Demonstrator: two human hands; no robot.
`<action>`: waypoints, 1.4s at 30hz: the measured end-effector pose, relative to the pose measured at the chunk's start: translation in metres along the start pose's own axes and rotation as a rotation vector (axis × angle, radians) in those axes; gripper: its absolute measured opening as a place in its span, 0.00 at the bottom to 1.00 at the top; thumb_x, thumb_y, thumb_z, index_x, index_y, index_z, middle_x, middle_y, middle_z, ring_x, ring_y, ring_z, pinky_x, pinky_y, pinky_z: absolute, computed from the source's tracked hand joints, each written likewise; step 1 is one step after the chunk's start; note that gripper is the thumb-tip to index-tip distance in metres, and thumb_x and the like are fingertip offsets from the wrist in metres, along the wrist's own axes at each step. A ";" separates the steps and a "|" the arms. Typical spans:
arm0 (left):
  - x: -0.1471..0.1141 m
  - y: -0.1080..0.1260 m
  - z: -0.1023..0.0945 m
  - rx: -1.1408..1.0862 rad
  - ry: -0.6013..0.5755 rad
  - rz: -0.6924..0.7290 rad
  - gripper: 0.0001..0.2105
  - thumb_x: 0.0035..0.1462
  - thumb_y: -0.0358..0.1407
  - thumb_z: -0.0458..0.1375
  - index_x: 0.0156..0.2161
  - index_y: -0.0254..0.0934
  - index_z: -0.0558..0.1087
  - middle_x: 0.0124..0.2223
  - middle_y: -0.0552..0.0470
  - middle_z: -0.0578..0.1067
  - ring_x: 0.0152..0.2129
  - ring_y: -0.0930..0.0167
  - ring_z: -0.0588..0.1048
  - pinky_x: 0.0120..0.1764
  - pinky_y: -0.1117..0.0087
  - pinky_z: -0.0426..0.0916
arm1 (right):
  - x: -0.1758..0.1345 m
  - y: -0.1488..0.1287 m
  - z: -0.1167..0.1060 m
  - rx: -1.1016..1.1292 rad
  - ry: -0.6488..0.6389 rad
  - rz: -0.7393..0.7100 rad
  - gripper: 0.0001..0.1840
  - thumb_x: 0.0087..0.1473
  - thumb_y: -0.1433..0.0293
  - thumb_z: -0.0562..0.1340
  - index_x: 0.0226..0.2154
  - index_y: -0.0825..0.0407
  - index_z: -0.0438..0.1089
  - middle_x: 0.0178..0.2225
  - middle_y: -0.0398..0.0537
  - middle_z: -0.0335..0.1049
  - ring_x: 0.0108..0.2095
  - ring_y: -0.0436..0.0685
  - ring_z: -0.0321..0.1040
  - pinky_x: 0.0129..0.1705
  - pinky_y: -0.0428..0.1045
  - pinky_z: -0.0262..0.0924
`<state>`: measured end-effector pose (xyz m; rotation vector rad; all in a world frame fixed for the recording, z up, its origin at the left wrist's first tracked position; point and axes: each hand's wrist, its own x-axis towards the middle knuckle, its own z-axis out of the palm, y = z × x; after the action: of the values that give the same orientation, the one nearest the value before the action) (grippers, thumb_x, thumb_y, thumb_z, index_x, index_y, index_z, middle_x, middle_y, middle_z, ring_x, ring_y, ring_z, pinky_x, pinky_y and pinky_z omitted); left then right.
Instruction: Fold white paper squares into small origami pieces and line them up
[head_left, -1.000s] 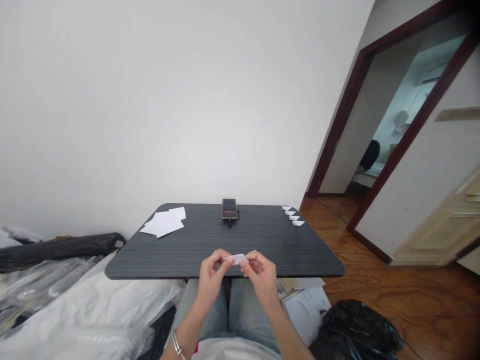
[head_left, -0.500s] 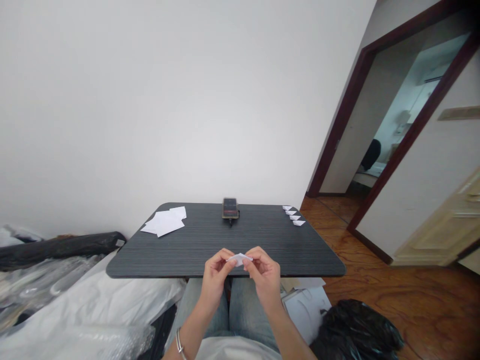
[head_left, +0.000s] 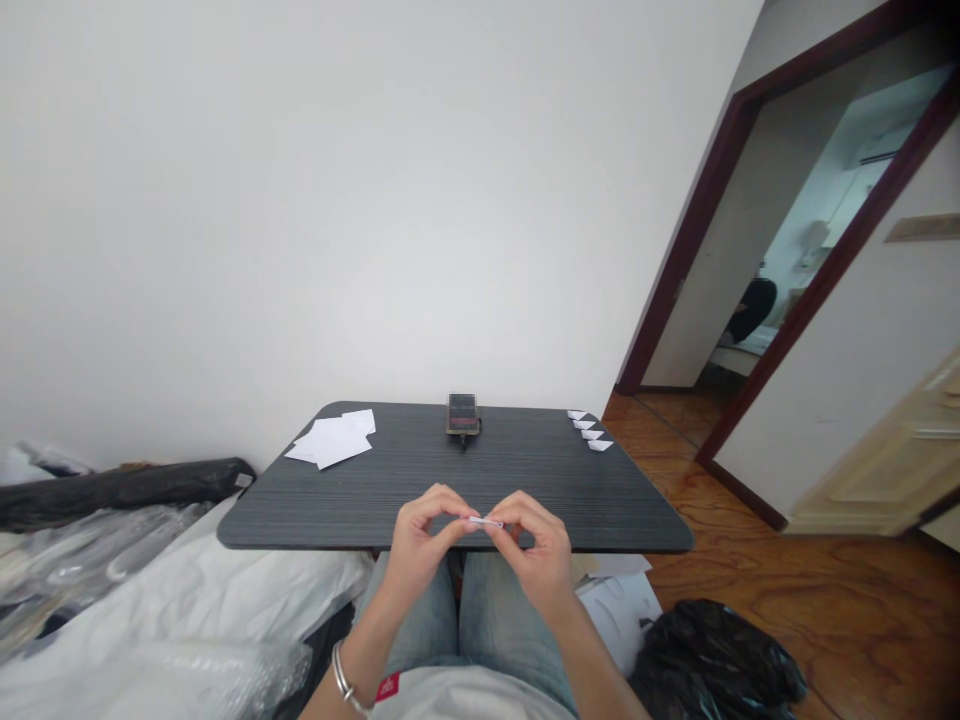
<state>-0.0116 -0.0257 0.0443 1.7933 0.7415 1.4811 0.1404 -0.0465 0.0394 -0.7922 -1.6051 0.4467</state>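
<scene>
Between my two hands, above the front edge of the dark table [head_left: 420, 480], is a small folded piece of white paper [head_left: 486, 522], seen nearly edge-on as a thin strip. My left hand [head_left: 426, 530] pinches its left end between thumb and fingers. At its right end, my right hand [head_left: 531, 538] grips it the same way. Flat white paper sheets [head_left: 334, 442] lie overlapping at the table's left. Several small folded white paper pieces [head_left: 591, 434] stand in a slanting row along the right edge.
A small dark device with a screen [head_left: 463, 413] stands at the table's back, by the white wall. Plastic-wrapped stuff [head_left: 187, 610] lies on the left. On the wooden floor to the right is a black plastic bag [head_left: 716, 655]. A person [head_left: 752, 308] sits beyond the doorway.
The folded paper has turned from showing its face to nearly edge-on. Both hands have shifted slightly, with the wrists farther apart. Through the doorway, a person has come into view.
</scene>
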 end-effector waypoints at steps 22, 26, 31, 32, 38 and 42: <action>-0.001 0.006 0.004 -0.147 0.043 -0.062 0.05 0.45 0.30 0.61 0.21 0.34 0.72 0.23 0.51 0.72 0.22 0.72 0.69 0.28 0.72 0.62 | -0.002 -0.009 0.002 0.176 0.085 0.165 0.05 0.48 0.72 0.61 0.23 0.53 0.70 0.23 0.46 0.67 0.24 0.52 0.63 0.23 0.46 0.57; -0.001 0.006 0.005 -0.138 0.042 -0.071 0.06 0.45 0.31 0.62 0.21 0.33 0.72 0.23 0.51 0.72 0.22 0.72 0.69 0.28 0.72 0.63 | -0.002 -0.012 0.001 0.151 0.070 0.165 0.05 0.48 0.72 0.61 0.22 0.52 0.69 0.23 0.45 0.67 0.24 0.51 0.63 0.23 0.46 0.57; -0.001 0.006 0.004 -0.064 0.052 -0.027 0.05 0.46 0.31 0.61 0.22 0.34 0.72 0.23 0.51 0.72 0.22 0.72 0.69 0.28 0.72 0.63 | -0.003 -0.008 0.000 0.053 0.113 0.099 0.03 0.48 0.74 0.60 0.26 0.51 0.68 0.25 0.45 0.68 0.25 0.51 0.64 0.24 0.45 0.57; -0.001 0.006 0.003 -0.033 0.053 -0.015 0.05 0.46 0.31 0.60 0.22 0.34 0.72 0.23 0.51 0.72 0.22 0.72 0.70 0.28 0.72 0.63 | -0.003 -0.006 -0.001 0.034 0.129 0.068 0.03 0.48 0.74 0.60 0.27 0.51 0.67 0.25 0.45 0.68 0.25 0.51 0.64 0.23 0.45 0.57; -0.001 0.013 0.000 0.143 0.021 0.069 0.05 0.47 0.30 0.59 0.22 0.34 0.72 0.24 0.50 0.73 0.23 0.71 0.71 0.30 0.71 0.64 | -0.001 0.002 -0.003 -0.028 0.074 -0.063 0.05 0.49 0.75 0.60 0.25 0.51 0.68 0.24 0.46 0.69 0.26 0.53 0.66 0.21 0.45 0.57; -0.001 0.016 0.003 0.211 0.029 0.098 0.05 0.48 0.30 0.58 0.23 0.35 0.72 0.23 0.51 0.73 0.22 0.71 0.70 0.28 0.72 0.63 | 0.000 0.005 -0.006 -0.084 0.035 -0.061 0.04 0.49 0.74 0.60 0.25 0.51 0.68 0.25 0.46 0.70 0.26 0.53 0.67 0.22 0.45 0.59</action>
<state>-0.0093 -0.0370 0.0562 1.9939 0.8624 1.5430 0.1475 -0.0440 0.0366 -0.8072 -1.6196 0.3220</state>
